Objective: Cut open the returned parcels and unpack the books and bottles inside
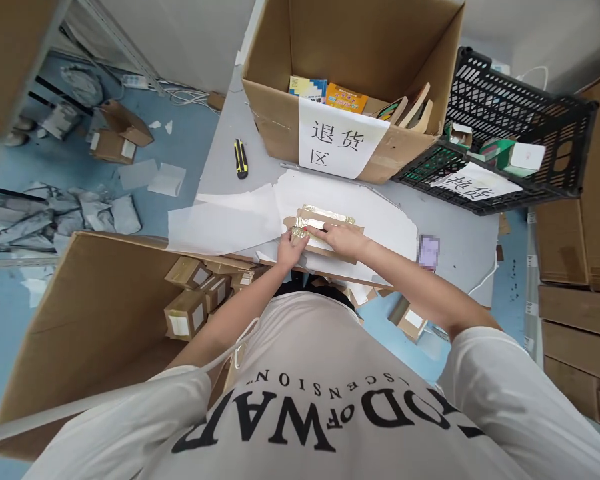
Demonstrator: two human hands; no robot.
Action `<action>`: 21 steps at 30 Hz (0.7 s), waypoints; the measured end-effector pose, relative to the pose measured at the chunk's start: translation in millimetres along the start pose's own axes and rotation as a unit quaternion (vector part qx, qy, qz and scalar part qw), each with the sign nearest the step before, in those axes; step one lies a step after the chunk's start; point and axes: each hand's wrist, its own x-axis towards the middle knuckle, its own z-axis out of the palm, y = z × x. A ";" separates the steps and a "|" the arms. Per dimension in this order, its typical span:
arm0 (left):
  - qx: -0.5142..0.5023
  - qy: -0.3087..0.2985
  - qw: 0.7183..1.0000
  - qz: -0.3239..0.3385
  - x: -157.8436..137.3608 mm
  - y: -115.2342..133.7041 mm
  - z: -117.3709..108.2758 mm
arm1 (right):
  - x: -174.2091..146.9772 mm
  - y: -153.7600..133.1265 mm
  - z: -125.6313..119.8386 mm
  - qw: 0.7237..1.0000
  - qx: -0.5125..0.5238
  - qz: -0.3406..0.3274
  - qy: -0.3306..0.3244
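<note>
Both your hands are at the flat brown cardboard package with shiny tape, on the white paper sheet covering the grey table.
Its long axis runs left to right, directly under your fingers, slanting slightly nearer you at the right. Your left hand is nearer the taped left end, fingers clamped on it; your right hand lies across the middle, index finger stretched toward that end, though whether its other fingers grip cannot be told.
</note>
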 end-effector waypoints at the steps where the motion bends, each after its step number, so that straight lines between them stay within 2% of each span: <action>1: 0.004 0.000 1.000 0.001 -0.1 0.1 0.0 | -0.8 -0.9 0.5 1.000 -0.002 0.002 -0.004; 7: 0.031 -0.005 0.999 0.002 -2.4 4.6 -1.1 | -21.4 10.0 13.7 0.997 -0.015 0.056 -0.049; 16: 0.080 0.008 0.996 -0.024 -2.0 9.7 2.6 | -126.7 60.2 31.9 0.982 -0.012 0.151 -0.109; 21: 0.107 0.001 0.994 -0.013 -0.7 9.5 2.1 | -133.6 65.7 48.6 0.981 0.005 0.167 -0.094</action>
